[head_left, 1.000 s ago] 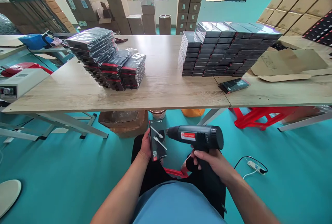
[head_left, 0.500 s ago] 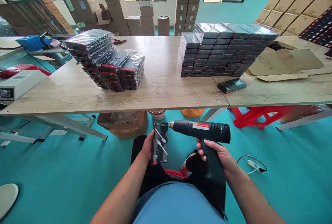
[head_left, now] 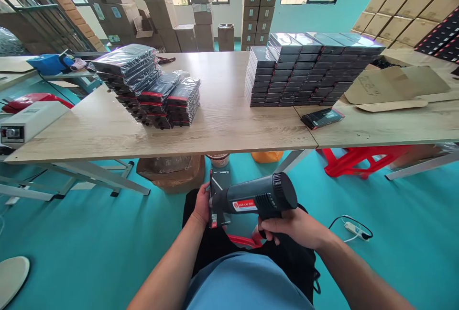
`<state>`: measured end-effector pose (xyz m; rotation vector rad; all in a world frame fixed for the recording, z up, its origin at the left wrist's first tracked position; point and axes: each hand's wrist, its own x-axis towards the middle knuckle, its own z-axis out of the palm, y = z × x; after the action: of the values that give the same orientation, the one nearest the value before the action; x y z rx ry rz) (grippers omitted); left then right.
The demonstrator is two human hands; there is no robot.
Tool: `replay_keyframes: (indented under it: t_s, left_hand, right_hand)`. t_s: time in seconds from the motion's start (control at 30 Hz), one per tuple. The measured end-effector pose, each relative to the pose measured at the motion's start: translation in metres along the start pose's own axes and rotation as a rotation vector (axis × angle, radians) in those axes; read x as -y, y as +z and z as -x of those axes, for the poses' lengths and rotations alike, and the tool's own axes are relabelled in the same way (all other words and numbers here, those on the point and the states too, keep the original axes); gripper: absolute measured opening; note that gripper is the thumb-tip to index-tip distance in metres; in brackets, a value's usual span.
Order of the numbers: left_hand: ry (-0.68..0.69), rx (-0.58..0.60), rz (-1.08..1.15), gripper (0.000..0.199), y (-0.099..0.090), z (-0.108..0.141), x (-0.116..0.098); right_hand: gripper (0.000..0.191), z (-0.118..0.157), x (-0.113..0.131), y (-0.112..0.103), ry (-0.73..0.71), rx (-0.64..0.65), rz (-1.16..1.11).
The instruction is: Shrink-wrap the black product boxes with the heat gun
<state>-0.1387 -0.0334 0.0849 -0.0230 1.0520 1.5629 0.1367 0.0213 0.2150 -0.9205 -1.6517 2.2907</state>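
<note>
My left hand [head_left: 202, 203] grips the left edge of an upright black box [head_left: 220, 181] with cable pictures on it, below the table's front edge. My right hand [head_left: 287, 227] is wrapped round the handle of a dark heat gun [head_left: 261, 196] with a red and white label. The gun's nozzle lies across the front of the box and hides its middle; whether they touch I cannot tell. Film-wrapped boxes [head_left: 125, 63] are stacked on the table's left part. A larger stack of dark boxes [head_left: 297, 78] stands right of centre.
The wooden table [head_left: 222, 130] spans the view. One flat box [head_left: 322, 117] lies near its front edge, beside an open carton [head_left: 394, 85]. Beneath are a lined bin [head_left: 172, 173] and a red stool [head_left: 362, 161]. A cable with a plug [head_left: 355, 229] lies on the floor.
My right hand has swung the heat gun left and closer to me, so its nozzle now overlaps the box. The box in my left hand has barely moved.
</note>
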Motion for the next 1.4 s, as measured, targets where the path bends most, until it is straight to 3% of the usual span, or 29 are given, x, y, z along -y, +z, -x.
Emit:
replay_keyframes:
  t_s: [0.07, 0.17, 0.23, 0.4, 0.57, 0.7, 0.83, 1.0, 1.17, 1.3, 1.4]
  left_hand:
    - [0.002, -0.016, 0.001, 0.027, -0.003, 0.000, 0.000]
    - [-0.138, 0.066, -0.005, 0.033, -0.002, 0.003, -0.002]
    - [-0.222, 0.120, -0.006, 0.037, 0.000, 0.006, -0.003]
    - [-0.234, 0.113, -0.011, 0.034, 0.008, 0.008, 0.000]
    - [-0.298, 0.134, -0.019, 0.032, 0.014, 0.011, -0.001]
    - [-0.267, 0.110, -0.025, 0.029, 0.011, 0.012, -0.004]
    - [-0.268, 0.095, -0.053, 0.031, 0.007, 0.011, -0.004]
    - [-0.210, 0.065, 0.012, 0.032, 0.001, 0.010, -0.003]
    - [-0.214, 0.088, 0.029, 0.036, 0.000, 0.010, -0.004]
    - [-0.202, 0.076, 0.003, 0.030, 0.006, 0.006, -0.002]
    - [-0.196, 0.068, 0.002, 0.031, 0.009, 0.003, -0.001]
  right_hand:
    - [0.025, 0.000, -0.004, -0.004, -0.012, -0.065, -0.106]
    - [0.028, -0.003, -0.012, -0.013, -0.028, -0.313, -0.340]
    - [0.029, -0.005, -0.014, -0.016, -0.014, -0.373, -0.423]
    - [0.032, -0.003, -0.010, -0.007, -0.054, -0.252, -0.336]
    - [0.036, -0.005, -0.002, -0.005, -0.102, -0.277, -0.155]
    - [0.029, -0.005, 0.009, -0.008, -0.027, -0.101, -0.006]
    - [0.029, -0.011, 0.017, -0.006, -0.115, -0.242, -0.004]
    - [0.034, -0.013, 0.008, -0.010, -0.056, -0.122, -0.146]
    - [0.033, -0.009, -0.005, -0.017, -0.021, -0.396, -0.268]
    - [0.034, -0.009, 0.003, -0.006, -0.071, -0.254, -0.229]
    - [0.034, -0.012, 0.012, -0.006, -0.103, -0.294, -0.186]
